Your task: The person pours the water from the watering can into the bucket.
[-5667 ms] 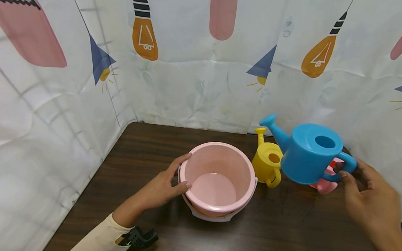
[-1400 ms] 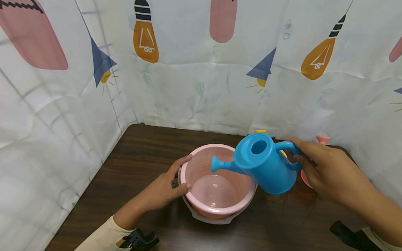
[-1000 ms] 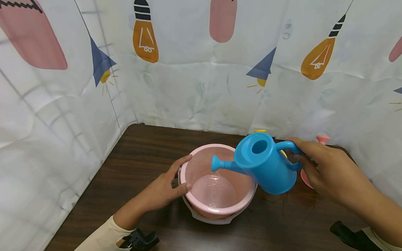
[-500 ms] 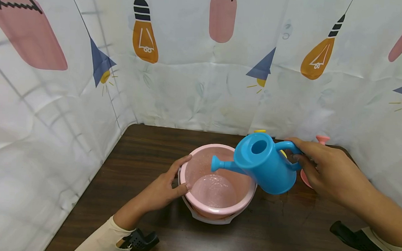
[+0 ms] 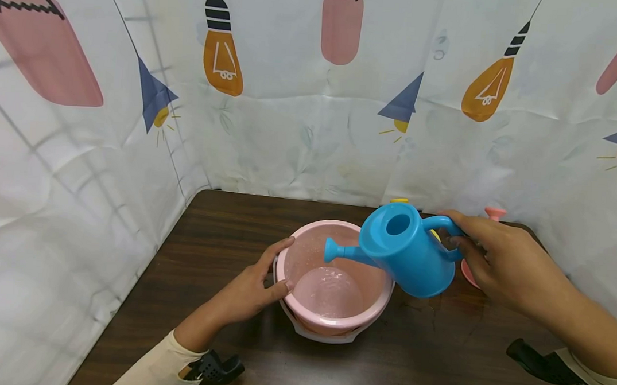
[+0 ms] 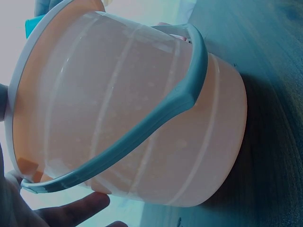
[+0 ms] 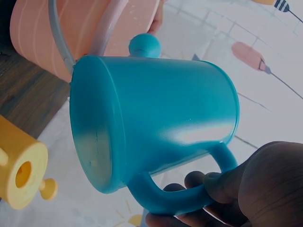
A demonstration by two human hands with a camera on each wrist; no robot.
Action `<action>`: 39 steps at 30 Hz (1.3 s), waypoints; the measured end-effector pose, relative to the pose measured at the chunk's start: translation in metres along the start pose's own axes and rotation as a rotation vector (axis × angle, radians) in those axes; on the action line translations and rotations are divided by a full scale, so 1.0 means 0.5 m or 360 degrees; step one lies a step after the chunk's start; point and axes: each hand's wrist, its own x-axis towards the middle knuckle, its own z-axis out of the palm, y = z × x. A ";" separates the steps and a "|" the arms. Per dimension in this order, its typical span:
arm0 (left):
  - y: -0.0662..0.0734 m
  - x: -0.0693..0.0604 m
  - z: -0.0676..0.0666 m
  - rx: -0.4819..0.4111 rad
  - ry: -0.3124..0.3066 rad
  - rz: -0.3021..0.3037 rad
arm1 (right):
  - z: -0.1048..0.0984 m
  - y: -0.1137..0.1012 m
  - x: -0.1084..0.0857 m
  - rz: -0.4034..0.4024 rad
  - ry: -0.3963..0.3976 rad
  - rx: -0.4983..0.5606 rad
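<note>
R hand (image 5: 507, 261), fingers curled, grips blue can (image 5: 408, 260), L hand (image 5: 250, 287) holds pink bucket (image 5: 328, 322) at rim: prob. mid-pour, next likely needs steady tilt.

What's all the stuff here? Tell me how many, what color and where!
patterned cloth: count unclear, white, behind and left
table: 1, dark brown, before the cloth
bucket: 1, pink, on the table
bucket handle: 1, greyish, hanging down
water, seemingly: uncountable, clear, bucket bottom
held watering can: 1, blue, tilted, spout over bucket
second watering can: 1, yellow, behind the blue one
third can, probably: 1, pink, right, mostly hidden
wrist gadgets: 2, black, one per wrist
sleeves: 2, cream, on arms
left grip: 1, bare, holding the bucket
right grip: 1, bare, holding the blue can
</note>
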 end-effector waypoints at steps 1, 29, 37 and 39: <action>0.000 0.000 0.000 0.0003 0.0002 0.0001 | 0.000 0.000 0.000 0.0008 -0.0003 0.0001; -0.002 0.001 -0.001 0.0000 0.0010 0.0041 | -0.001 -0.001 -0.001 0.0038 -0.0035 -0.0002; -0.004 0.001 -0.001 -0.0013 0.0006 0.0051 | -0.001 0.000 -0.002 0.0042 -0.0034 0.0006; -0.004 0.001 -0.001 -0.0017 0.0006 0.0052 | -0.001 -0.001 -0.002 0.0045 -0.0035 0.0005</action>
